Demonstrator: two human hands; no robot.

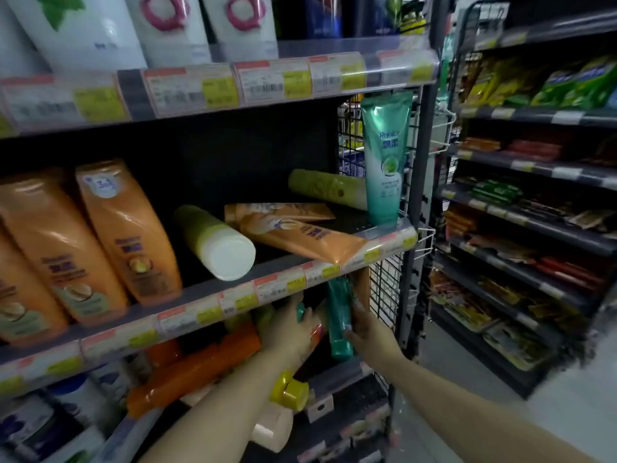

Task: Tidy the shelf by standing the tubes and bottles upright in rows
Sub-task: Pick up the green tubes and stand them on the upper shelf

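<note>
Tubes point(339, 315) of teal plastic are standing just under the middle shelf point(233, 297), at its right end. The right hand point(370, 332) is curling its fingers round one; the left hand point(290, 329) is reaching in beside it, touching something teal, though its fingers are too hidden to judge. Such tubes are probably light, soft and glossy, so gripping mid-body looks safest. On that shelf, orange tubes point(293, 233) and a green bottle point(217, 242) are lying flat, beside one upright teal tube point(384, 162).
</note>
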